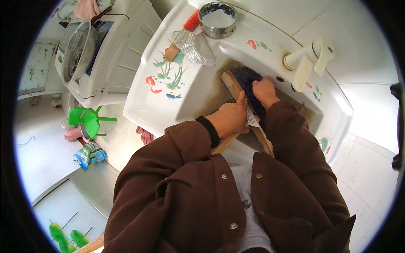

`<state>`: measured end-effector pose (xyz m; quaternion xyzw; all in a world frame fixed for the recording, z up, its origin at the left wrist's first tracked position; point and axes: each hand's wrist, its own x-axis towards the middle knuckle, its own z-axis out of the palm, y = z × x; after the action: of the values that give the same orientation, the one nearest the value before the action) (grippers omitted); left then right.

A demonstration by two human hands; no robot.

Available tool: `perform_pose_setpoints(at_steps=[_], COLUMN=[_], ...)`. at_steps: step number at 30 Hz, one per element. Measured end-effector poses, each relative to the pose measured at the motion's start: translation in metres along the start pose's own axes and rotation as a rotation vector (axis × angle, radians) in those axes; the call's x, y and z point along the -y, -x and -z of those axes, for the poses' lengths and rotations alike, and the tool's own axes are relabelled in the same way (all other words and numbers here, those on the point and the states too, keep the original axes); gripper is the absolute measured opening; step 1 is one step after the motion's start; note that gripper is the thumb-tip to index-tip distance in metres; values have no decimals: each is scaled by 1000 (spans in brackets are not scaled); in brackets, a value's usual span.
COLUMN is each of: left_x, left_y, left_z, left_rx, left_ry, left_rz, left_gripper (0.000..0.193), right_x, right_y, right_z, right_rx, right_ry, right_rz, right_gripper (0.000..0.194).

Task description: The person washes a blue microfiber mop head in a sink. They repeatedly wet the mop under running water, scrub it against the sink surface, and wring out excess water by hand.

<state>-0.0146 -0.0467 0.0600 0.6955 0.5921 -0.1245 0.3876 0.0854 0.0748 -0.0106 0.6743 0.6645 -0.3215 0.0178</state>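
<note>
A white ceramic sink (193, 91) with painted fish and lotus holds murky brown water in front of me. A long wooden board (232, 84) slants through its basin, its near end towards my body. Against the board's right side lies a dark navy, wet-looking cloth (246, 77), bunched in the fingers of my right hand (265, 91). My left hand (230, 117), with a black band at the wrist, rests over the board with its index finger stretched along it. Beside its fingers shows a flat pale piece with dark marks (252, 119). A second wooden strip (225, 145) emerges below the hand; its far part and the grip are hidden.
On the sink's rim are a metal bowl of white powder (218, 19), a red-bristled brush (191, 20) and a silvery mesh cloth (194, 47). A cream faucet (311, 60) juts over the basin. A washing machine (114, 66) and green plastic chair (90, 121) stand left.
</note>
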Motion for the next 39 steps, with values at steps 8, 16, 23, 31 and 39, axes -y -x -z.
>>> perform_pose_setpoints(at_steps=[8,16,23,31,39], left_x=[3,-1,-1,-2,1], left_y=[-8,0,-6,-2,-1], left_z=[-4,2,2,1,1], left_rx=[83,-5,85,-32,-10], left_ry=[-29,-9,-24,-32,-23], left_rz=[-28,15,4,18,-34], left_gripper=[91,99,82,94,99], right_x=[-3,17,-7,-4,-73], right_y=[39,-9,37,-3,13], right_z=[10,-7,19,-3,40], right_rx=[175,108,233,237,287], right_ry=[90,239,3,298,328], right_rz=[616,227,711,456,380], right_gripper=[51,37,32,36,79])
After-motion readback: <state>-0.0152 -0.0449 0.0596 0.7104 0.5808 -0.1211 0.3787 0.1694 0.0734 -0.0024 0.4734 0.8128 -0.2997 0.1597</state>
